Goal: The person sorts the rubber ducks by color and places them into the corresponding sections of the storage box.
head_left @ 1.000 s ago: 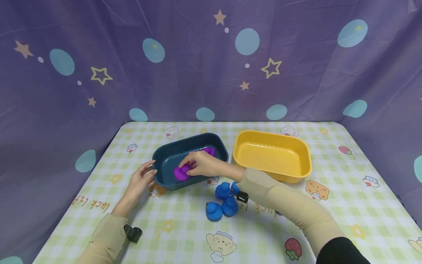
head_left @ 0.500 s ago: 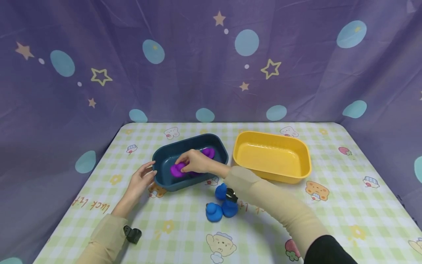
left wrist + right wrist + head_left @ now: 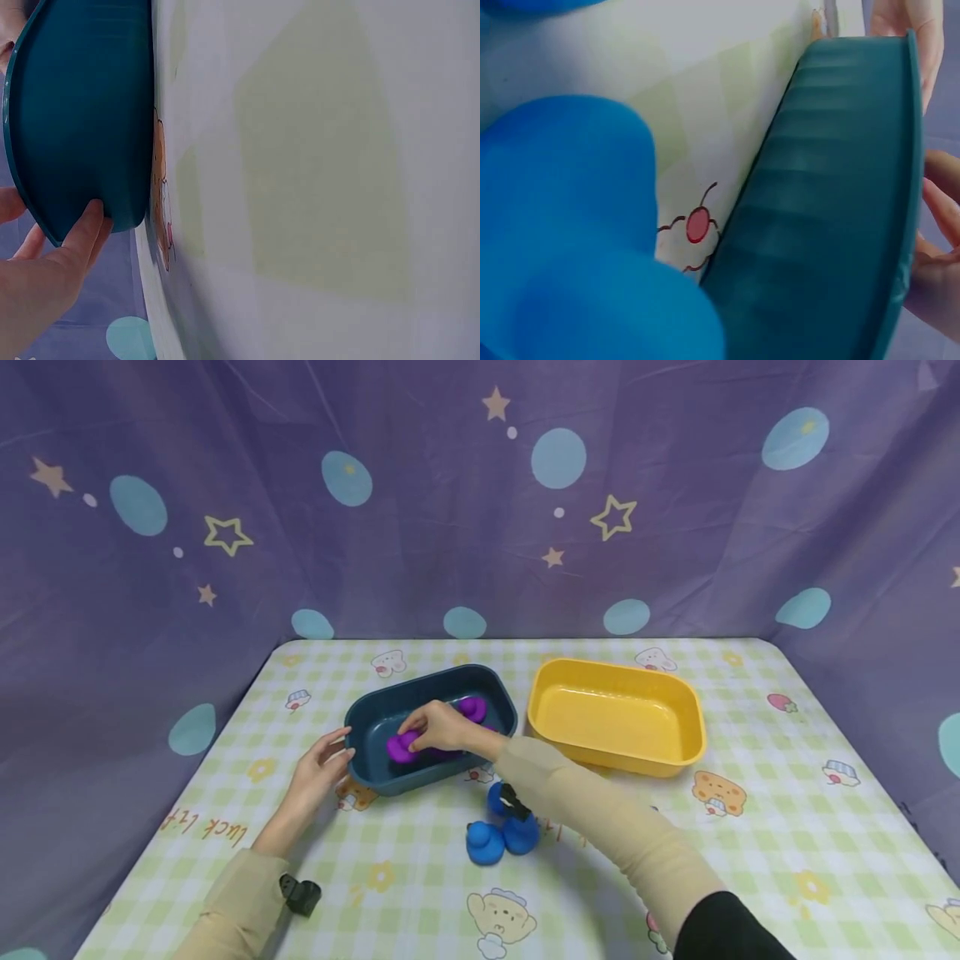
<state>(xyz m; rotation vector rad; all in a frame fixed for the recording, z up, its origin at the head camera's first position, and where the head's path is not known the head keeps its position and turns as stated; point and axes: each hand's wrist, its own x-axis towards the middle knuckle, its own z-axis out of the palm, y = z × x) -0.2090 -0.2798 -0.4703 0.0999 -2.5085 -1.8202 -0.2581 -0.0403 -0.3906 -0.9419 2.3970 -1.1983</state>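
My right hand (image 3: 441, 728) reaches into the dark teal bin (image 3: 405, 700) and pinches a purple rubber duck (image 3: 399, 750) between thumb and fingers, low in its left half. Another purple duck (image 3: 472, 707) lies at the bin's right end, and more purple shows partly hidden by that hand. At the bin's left end, the extended fingertips of my left hand (image 3: 315, 775) touch the outside near the rim. The left wrist view has these fingers (image 3: 84, 229) against the bin's corner. In the right wrist view the bin wall (image 3: 817, 195) hides the held duck.
A yellow bin (image 3: 618, 720) stands right of the teal one. Several blue rubber ducks (image 3: 484, 843) sit on the checked tablecloth (image 3: 405, 893) in front, partly under the right sleeve (image 3: 592, 806). One blue duck (image 3: 562, 187) looms close in the right wrist view.
My right hand has shifted a little left inside the teal bin with the purple duck, and the sleeve now covers more of the blue ducks. The left hand stays put.
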